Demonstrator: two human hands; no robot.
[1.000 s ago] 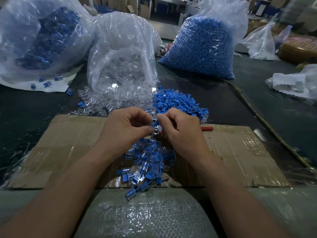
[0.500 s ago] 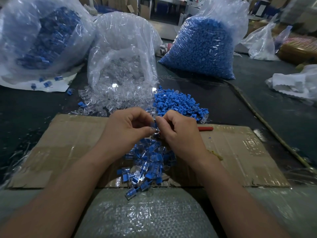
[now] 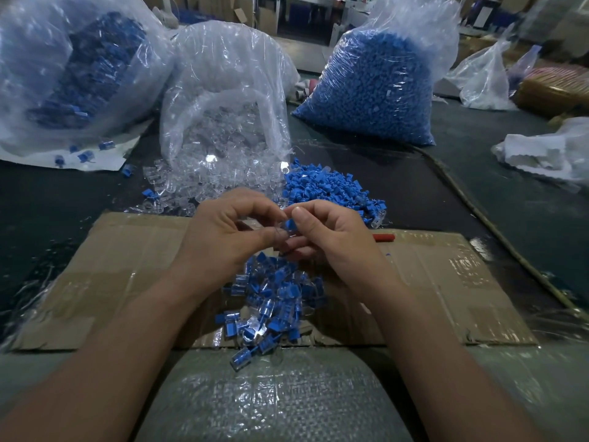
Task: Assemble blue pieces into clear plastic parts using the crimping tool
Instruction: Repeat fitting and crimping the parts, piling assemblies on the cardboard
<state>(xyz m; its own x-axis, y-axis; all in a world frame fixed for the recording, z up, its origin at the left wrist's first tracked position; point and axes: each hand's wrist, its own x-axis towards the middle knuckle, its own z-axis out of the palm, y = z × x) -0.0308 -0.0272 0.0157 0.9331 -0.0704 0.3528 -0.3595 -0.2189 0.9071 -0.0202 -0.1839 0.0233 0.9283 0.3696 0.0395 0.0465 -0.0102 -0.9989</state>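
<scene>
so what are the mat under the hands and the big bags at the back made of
The mat looks like corrugated cardboard: brown, creased, frayed at the front edge, with glossy strips that seem to be clear tape. The bags look like thin clear plastic film: see-through, crinkled, with bright glare. Their exact plastic cannot be told.

The person's left hand [image 3: 223, 237] and right hand [image 3: 331, 244] are bare, with no gloves. Both forearms are uncovered from the wrists down to the lower edge of the view, and no sleeve shows on either one. No ring, watch or band is visible on the fingers or wrists. The right thumbnail [image 3: 298, 213] is short and unpainted. The other nails are curled out of sight or too blurred to tell.
</scene>
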